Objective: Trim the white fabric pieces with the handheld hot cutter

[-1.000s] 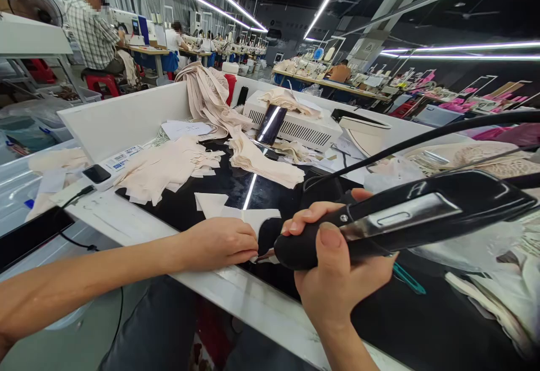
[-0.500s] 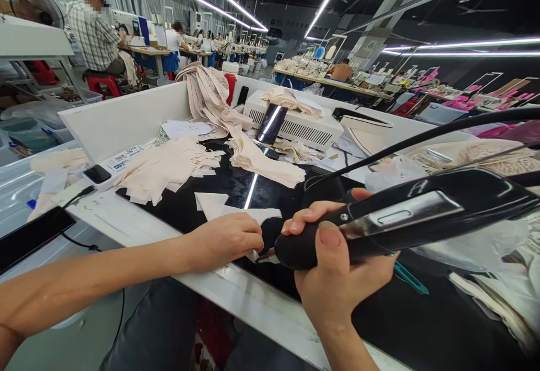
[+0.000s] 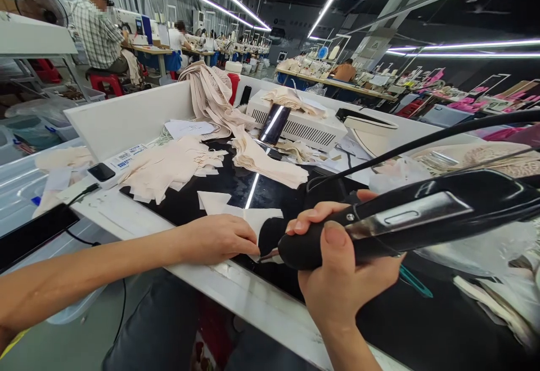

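Observation:
My right hand point(image 3: 341, 264) is wrapped round a black corded hand tool point(image 3: 405, 219) with a silver lever on its side; its kind I cannot make out. From its rounded front a narrow metal tip point(image 3: 270, 256) points left, close to the fingers of my left hand point(image 3: 223, 238). That hand is closed, pinching the near corner of a pale angular fabric piece point(image 3: 248, 217) on the black tabletop point(image 3: 236, 185). Whether the tip touches the cloth I cannot tell. Left of the piece lies a heap of cream fabric cuttings point(image 3: 169, 165).
Behind stands a white vented box point(image 3: 295, 126) with a phone point(image 3: 275, 124) leaning on it. A cream fabric stack point(image 3: 270, 162) lies before it. The tool's thick cable point(image 3: 405, 140) crosses the right side. Turquoise tweezers point(image 3: 415, 281) and plastic bags lie right. Co-workers sit farther off.
My left hand has drawn slightly away from the tool and shows more of the fabric's near corner. The right hand keeps its grip; the whole view has shifted a little.

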Demonstrator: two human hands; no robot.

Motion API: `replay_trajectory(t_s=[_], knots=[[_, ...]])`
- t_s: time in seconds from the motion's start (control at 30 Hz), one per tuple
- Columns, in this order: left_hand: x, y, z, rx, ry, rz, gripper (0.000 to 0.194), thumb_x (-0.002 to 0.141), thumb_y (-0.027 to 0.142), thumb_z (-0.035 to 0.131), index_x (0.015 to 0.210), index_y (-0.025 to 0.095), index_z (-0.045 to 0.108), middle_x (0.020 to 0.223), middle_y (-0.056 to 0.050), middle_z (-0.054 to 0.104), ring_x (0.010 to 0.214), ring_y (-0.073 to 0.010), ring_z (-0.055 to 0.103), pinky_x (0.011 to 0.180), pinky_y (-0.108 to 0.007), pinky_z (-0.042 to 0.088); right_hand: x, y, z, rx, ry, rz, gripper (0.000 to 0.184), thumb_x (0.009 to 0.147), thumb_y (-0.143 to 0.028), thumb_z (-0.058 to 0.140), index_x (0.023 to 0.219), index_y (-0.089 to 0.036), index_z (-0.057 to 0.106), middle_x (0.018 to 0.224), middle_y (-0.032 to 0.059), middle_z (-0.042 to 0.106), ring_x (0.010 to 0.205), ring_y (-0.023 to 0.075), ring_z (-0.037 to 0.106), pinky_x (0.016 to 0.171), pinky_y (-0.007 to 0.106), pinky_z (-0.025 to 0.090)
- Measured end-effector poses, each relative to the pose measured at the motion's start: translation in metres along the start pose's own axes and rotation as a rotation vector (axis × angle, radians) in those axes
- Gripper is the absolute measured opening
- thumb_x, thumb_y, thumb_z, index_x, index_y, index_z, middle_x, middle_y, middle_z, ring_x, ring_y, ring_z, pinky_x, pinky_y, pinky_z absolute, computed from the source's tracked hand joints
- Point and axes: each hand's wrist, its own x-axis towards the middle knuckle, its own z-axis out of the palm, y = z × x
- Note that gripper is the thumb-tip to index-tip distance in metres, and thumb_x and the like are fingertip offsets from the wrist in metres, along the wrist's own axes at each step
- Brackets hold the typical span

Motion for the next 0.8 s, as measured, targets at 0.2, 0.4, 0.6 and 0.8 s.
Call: replay_trajectory(t_s=[0.2, 0.4, 0.6, 0.8], knots=[[-0.0029, -0.0025, 0.0020, 0.019, 0.017, 0.034, 0.028, 0.107, 0.003, 0.060, 0.118, 0.018, 0.080, 0.121, -0.008, 0.082, 0.109, -0.0212, 0.077, 0.102, -0.030, 0.058, 0.0018, -0.0019, 0.0024, -0.029, 0.014, -0.012, 0.053, 0.081, -0.041, 0.093, 0.120, -0.028, 0.061, 0.074, -0.0083, 0.069, 0.051, 0.0152, 0.062, 0.051, 0.033, 0.059], [-0.0036, -0.0033, 0.0054, 0.046, 0.042, 0.054, 0.027, 0.106, 0.002, 0.061, 0.118, 0.018, 0.080, 0.119, -0.009, 0.082, 0.109, -0.0214, 0.077, 0.102, -0.031, 0.060, 0.0021, -0.0012, 0.0019, -0.013, 0.023, -0.015, 0.050, 0.081, -0.040, 0.093, 0.119, -0.028, 0.061, 0.074, -0.0077, 0.069, 0.052, 0.0143, 0.061, 0.049, 0.030, 0.058], [-0.0052, -0.0034, 0.0064, 0.072, 0.040, 0.062, 0.027, 0.104, 0.002, 0.063, 0.119, 0.019, 0.078, 0.119, -0.008, 0.082, 0.112, -0.0210, 0.076, 0.105, -0.031, 0.059, 0.0020, 0.0005, 0.0017, -0.023, 0.025, -0.007, 0.051, 0.081, -0.041, 0.092, 0.119, -0.029, 0.060, 0.075, -0.0075, 0.068, 0.052, 0.0146, 0.060, 0.050, 0.030, 0.057], [-0.0063, -0.0037, 0.0065, 0.075, 0.049, 0.070, 0.027, 0.106, 0.003, 0.059, 0.118, 0.018, 0.078, 0.118, -0.009, 0.082, 0.113, -0.0219, 0.076, 0.105, -0.031, 0.060, 0.0021, 0.0003, 0.0024, -0.022, 0.036, -0.002, 0.053, 0.079, -0.043, 0.094, 0.118, -0.029, 0.061, 0.074, -0.0076, 0.067, 0.052, 0.0144, 0.059, 0.050, 0.030, 0.056]])
